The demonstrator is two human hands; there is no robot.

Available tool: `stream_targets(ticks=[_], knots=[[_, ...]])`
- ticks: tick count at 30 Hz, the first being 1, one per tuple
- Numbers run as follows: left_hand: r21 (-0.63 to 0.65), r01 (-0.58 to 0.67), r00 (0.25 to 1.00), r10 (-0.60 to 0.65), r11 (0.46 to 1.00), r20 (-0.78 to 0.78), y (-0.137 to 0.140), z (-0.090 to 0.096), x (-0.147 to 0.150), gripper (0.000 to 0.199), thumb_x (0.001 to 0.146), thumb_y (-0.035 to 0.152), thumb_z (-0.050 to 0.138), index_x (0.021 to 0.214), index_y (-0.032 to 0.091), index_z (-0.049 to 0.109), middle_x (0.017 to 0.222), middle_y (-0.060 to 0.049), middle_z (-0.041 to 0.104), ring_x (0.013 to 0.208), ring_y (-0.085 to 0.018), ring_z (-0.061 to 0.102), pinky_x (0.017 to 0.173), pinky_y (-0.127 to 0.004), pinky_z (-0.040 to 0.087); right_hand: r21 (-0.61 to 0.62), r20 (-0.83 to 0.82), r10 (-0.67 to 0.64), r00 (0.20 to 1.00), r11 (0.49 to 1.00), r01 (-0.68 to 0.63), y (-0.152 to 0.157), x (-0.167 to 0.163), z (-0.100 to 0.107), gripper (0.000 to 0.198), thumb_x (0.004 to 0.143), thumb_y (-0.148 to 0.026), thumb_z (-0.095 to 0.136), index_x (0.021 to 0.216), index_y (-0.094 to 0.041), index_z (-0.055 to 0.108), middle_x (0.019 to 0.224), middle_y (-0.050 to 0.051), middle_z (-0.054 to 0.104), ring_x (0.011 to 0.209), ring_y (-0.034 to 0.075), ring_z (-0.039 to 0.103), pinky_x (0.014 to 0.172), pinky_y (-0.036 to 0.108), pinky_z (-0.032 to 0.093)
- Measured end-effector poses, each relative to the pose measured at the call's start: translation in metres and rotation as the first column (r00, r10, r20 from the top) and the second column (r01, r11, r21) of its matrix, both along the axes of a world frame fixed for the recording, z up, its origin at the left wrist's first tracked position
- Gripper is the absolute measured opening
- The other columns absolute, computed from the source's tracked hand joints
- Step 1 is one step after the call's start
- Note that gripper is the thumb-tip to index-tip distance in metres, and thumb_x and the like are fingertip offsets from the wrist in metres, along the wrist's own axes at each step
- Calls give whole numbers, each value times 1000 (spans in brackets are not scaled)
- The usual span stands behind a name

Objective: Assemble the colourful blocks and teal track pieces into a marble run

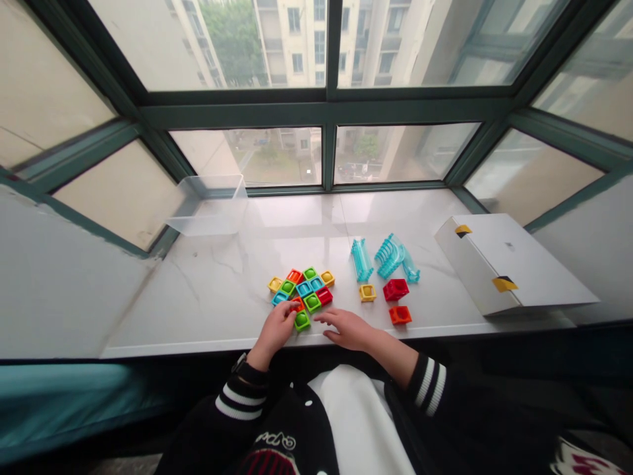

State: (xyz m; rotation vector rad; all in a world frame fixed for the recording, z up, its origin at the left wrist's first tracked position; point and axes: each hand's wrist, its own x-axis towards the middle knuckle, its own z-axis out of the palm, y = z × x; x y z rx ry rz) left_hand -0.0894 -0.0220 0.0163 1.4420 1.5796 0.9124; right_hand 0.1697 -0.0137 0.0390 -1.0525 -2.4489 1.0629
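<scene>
A cluster of colourful cube-shaped toy blocks lies on the white marble sill. My left hand is at the cluster's near left side, its fingers closed on an orange block that they partly cover. Just beside those fingers is a green block, the nearest of the group. Another green block sits between my two hands, with a red block and blue blocks behind it. My right hand hovers right of the cluster, fingers stretched out and holding nothing.
To the right lie a loose yellow block, a red block and an orange block. Clear blue track pieces rest behind them. A transparent bin stands back left, a white box far right. Windows enclose the sill.
</scene>
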Motion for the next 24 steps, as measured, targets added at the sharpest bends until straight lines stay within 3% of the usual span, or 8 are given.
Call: stream_targets(ticks=[3,7,15,24], knots=[[-13,17,1000,-17,1000,9,0,-4,2,26,85,31,63,104,24,80,115,-11,76,112,-30,69,106,-48,50,3,78,30,996,1000,-30,-1,-20,-8,61,88,-22,74,145,-33,60,132,7,67,112,26,69,95,37,56],[-37,48,998,-47,998,31,0,-2,5,28,85,30,62,106,24,79,114,-10,76,112,-29,69,106,-47,50,3,150,34,988,999,-35,-2,-30,-14,59,87,-23,75,143,-34,61,129,6,66,107,26,69,89,35,56],[-52,143,990,-144,988,-15,0,5,13,28,90,33,61,110,21,78,114,-9,77,105,-25,71,99,-42,56,-26,88,-11,996,1000,13,1,-18,-18,40,88,-18,72,127,-26,67,129,8,70,119,29,67,101,41,54],[12,197,977,-195,980,-83,2,8,18,25,92,26,60,107,22,80,112,-8,79,101,-24,74,91,-39,59,-18,53,-36,998,999,37,-1,-9,-20,38,87,-17,70,125,-25,68,127,8,72,117,29,70,101,41,56]])
